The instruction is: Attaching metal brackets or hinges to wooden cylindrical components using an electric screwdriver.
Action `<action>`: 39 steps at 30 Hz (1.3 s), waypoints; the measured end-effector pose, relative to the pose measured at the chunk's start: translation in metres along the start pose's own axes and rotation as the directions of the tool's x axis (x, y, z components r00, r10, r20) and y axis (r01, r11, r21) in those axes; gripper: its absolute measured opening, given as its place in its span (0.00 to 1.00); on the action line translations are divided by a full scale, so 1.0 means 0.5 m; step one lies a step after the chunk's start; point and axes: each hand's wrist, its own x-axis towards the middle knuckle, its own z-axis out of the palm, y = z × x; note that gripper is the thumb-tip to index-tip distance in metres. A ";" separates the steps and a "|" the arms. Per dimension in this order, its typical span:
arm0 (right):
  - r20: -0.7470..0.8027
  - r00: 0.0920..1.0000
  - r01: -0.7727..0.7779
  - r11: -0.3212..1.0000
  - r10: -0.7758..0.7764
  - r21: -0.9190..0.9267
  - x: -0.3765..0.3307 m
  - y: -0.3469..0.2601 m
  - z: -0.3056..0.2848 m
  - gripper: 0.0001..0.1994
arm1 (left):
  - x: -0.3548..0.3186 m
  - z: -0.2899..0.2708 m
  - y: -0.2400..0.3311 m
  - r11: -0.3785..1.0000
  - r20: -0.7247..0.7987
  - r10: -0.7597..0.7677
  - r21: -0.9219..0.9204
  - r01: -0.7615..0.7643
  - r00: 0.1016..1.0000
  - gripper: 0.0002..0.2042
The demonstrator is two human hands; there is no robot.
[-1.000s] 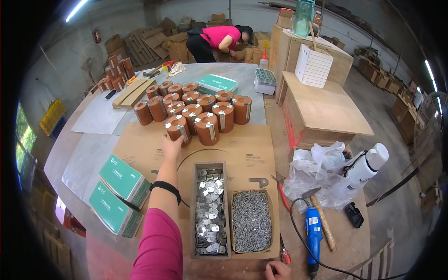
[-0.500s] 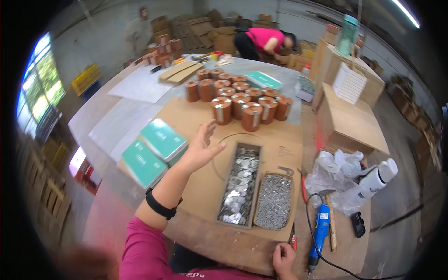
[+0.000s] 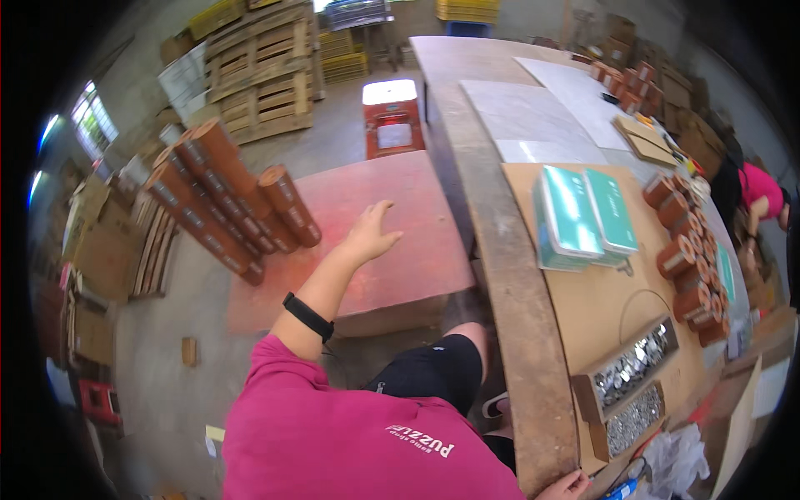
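Observation:
My left hand point(image 3: 369, 234) is open with fingers spread, reaching out over a low red table point(image 3: 392, 250) toward a stack of long brown tubes point(image 3: 225, 196) lying on the table's left end. It holds nothing and does not touch the tubes. A black band sits on that wrist. My right hand point(image 3: 568, 486) grips the near edge of the wooden workbench point(image 3: 508, 275) at the bottom of the view. Short brown rolls point(image 3: 687, 254) stand in a group on the bench at the right.
Two green flat boxes point(image 3: 583, 217) lie on the bench, and two trays of small metal parts point(image 3: 629, 392) sit near its front. A red and white box point(image 3: 390, 115) stands on the floor beyond the red table. Wooden pallets point(image 3: 258, 75) are stacked behind. Another person in pink point(image 3: 762, 196) bends at far right.
The view has swung left from the bench to the red table. My left hand left the rolls on the bench and now reaches toward the long tubes.

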 end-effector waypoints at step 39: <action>0.005 0.995 0.098 0.994 -0.098 -0.045 0.020 0.136 0.014 0.07 | -0.033 -0.097 0.008 0.988 -0.143 0.156 0.001 -0.157 0.977 0.18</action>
